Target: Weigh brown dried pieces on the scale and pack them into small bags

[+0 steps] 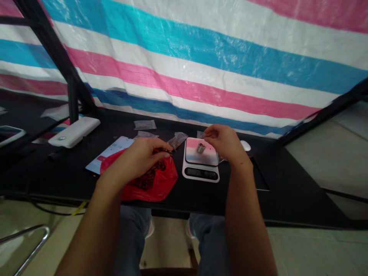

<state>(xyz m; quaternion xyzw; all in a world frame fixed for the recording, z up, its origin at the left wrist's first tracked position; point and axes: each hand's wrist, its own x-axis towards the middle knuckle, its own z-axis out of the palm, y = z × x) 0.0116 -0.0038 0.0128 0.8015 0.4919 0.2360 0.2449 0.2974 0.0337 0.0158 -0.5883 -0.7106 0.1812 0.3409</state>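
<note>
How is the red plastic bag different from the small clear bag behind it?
The red plastic bag is far larger than the small clear bag. The red bag bulges around dark contents; the clear bag lies flat. The left hand touches the red bag; no hand touches the clear bag. Both are plastic.

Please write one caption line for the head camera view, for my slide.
Left hand at a red plastic bag, right hand above a digital kitchen scale on a black table.
</note>
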